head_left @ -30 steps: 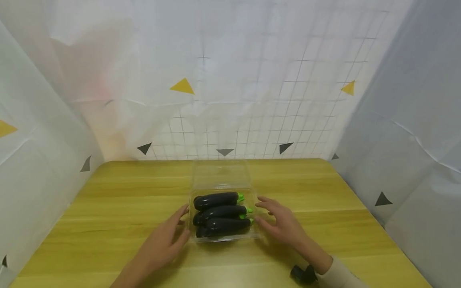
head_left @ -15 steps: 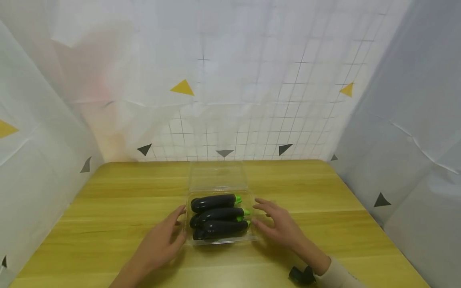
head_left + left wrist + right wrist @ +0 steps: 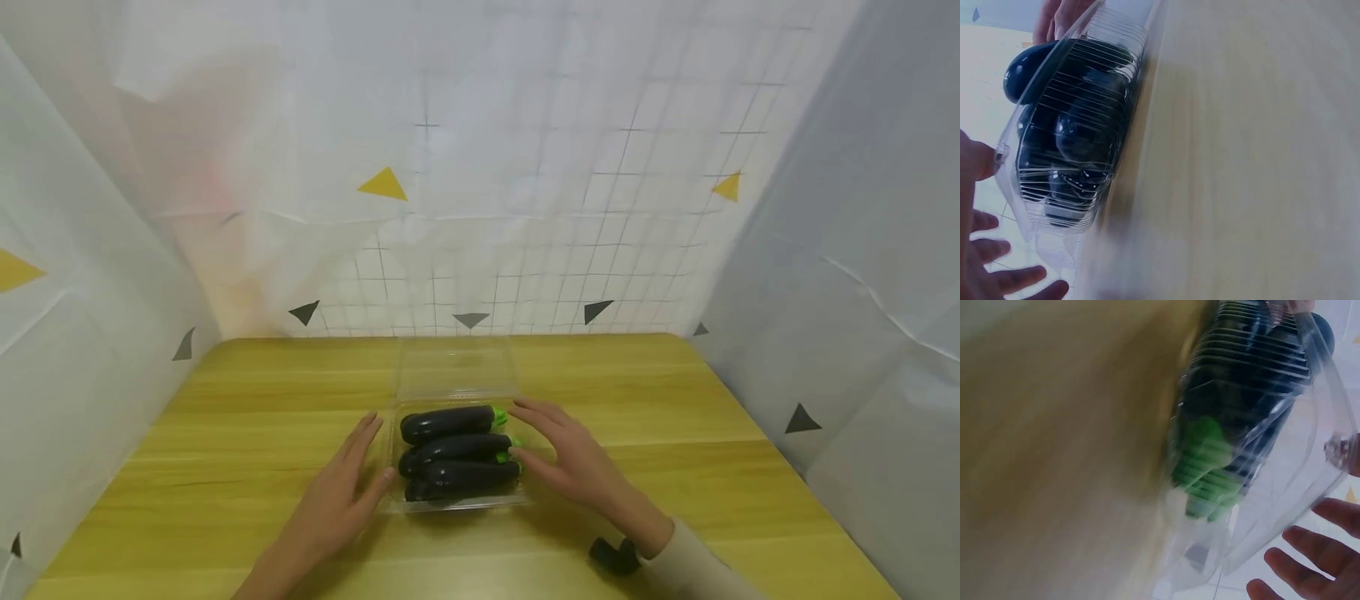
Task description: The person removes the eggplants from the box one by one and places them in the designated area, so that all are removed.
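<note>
Several dark, glossy eggplants (image 3: 468, 480) with green stem ends lie side by side in a clear plastic clamshell box (image 3: 468, 504) on the table. Its hinged lid (image 3: 456, 367) is laid back toward the wall. At the box's left side is my left hand (image 3: 326, 510), fingers extended and thumb tip at the rim; the left wrist view shows the thumb (image 3: 977, 159) against the rim and the other fingers spread apart. My right hand (image 3: 577, 465) reaches over the right edge near the stems, its fingers spread in the right wrist view beside the rim's small tab (image 3: 1337, 450).
The wooden table (image 3: 262, 417) ends at a white sheet wall (image 3: 480, 167) with grid lines and triangle marks. More white sheeting (image 3: 862, 333) flanks both sides. A small black device (image 3: 615, 557) sits by my right wrist.
The box has shifted slightly left. My left fingers have straightened and drawn back from its side wall, while my right hand has come left over the right rim.
</note>
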A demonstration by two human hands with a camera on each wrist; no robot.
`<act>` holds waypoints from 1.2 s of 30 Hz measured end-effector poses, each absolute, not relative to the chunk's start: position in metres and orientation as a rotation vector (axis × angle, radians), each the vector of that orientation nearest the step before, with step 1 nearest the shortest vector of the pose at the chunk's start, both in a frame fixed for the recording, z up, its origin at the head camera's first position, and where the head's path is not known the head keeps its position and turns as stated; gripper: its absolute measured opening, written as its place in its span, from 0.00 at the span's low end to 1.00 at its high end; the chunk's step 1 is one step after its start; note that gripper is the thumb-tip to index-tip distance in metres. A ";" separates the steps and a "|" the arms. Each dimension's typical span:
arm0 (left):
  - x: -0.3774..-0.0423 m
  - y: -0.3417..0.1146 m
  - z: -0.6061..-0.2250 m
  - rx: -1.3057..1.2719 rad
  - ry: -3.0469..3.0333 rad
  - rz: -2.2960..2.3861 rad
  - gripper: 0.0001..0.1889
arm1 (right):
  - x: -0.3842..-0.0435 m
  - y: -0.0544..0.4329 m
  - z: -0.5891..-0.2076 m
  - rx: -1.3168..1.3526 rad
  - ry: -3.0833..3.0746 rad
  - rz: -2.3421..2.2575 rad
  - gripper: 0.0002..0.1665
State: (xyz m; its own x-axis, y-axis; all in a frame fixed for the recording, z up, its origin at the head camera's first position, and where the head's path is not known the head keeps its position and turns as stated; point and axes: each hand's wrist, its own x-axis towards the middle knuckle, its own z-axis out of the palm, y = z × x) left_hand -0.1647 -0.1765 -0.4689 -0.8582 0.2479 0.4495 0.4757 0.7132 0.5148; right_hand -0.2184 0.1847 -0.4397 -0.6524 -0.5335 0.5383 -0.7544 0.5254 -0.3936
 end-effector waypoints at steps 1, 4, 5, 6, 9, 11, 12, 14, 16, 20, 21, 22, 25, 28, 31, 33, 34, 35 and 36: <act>-0.166 -0.177 -0.470 -0.590 -2.553 -0.937 0.36 | -0.219 0.182 -0.438 1.083 -2.414 0.889 0.34; -0.169 -0.177 -0.473 -0.667 -2.514 -1.003 0.36 | -0.222 0.174 -0.436 1.151 -2.396 0.948 0.32; -0.169 -0.177 -0.474 -0.690 -2.503 -1.027 0.37 | -0.224 0.172 -0.435 1.178 -2.382 0.968 0.32; -0.170 -0.177 -0.475 -0.707 -2.494 -1.038 0.37 | -0.225 0.169 -0.435 1.206 -2.361 0.983 0.31; -0.170 -0.177 -0.477 -0.724 -2.487 -1.054 0.38 | -0.228 0.162 -0.435 1.270 -2.308 1.029 0.28; -0.170 -0.177 -0.477 -0.725 -2.489 -1.069 0.37 | -0.231 0.159 -0.436 1.296 -2.291 1.051 0.27; -0.170 -0.177 -0.478 -0.726 -2.491 -1.073 0.36 | -0.232 0.158 -0.437 1.307 -2.286 1.062 0.26; -0.169 -0.176 -0.478 -0.728 -2.498 -1.083 0.34 | -0.233 0.157 -0.439 1.326 -2.286 1.079 0.25; -0.169 -0.176 -0.477 -0.729 -2.506 -1.099 0.33 | -0.234 0.157 -0.440 1.332 -2.302 1.092 0.24; -0.168 -0.176 -0.476 -0.724 -2.517 -1.118 0.32 | -0.234 0.157 -0.440 1.317 -2.339 1.101 0.23; -0.168 -0.176 -0.476 -0.724 -2.516 -1.125 0.32 | -0.234 0.157 -0.440 1.312 -2.351 1.102 0.23; -0.168 -0.176 -0.476 -0.722 -2.516 -1.133 0.31 | -0.234 0.157 -0.440 1.308 -2.360 1.105 0.23; -0.168 -0.176 -0.477 -0.719 -2.517 -1.156 0.30 | -0.235 0.155 -0.439 1.312 -2.375 1.103 0.23; -0.168 -0.177 -0.478 -0.718 -2.515 -1.173 0.30 | -0.236 0.152 -0.439 1.338 -2.376 1.095 0.24; -0.169 -0.177 -0.478 -0.725 -2.510 -1.185 0.29 | -0.238 0.150 -0.439 1.370 -2.380 1.087 0.24; -0.169 -0.178 -0.478 -0.733 -2.507 -1.196 0.29 | -0.238 0.149 -0.439 1.385 -2.387 1.087 0.23; -0.170 -0.178 -0.478 -0.737 -2.506 -1.203 0.29 | -0.239 0.149 -0.439 1.389 -2.391 1.086 0.23; -0.170 -0.178 -0.478 -0.739 -2.505 -1.207 0.29 | -0.239 0.149 -0.439 1.389 -2.397 1.083 0.23; -0.170 -0.178 -0.478 -0.741 -2.504 -1.210 0.29 | -0.239 0.149 -0.439 1.387 -2.401 1.079 0.23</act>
State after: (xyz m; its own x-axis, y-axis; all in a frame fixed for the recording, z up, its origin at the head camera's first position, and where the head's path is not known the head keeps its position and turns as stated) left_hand -0.1700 -0.1777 -0.4776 -0.8352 0.3310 0.4392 0.5498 0.5225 0.6517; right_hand -0.2390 0.1486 -0.4388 -0.5544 -0.6874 0.4692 -0.8073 0.3071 -0.5039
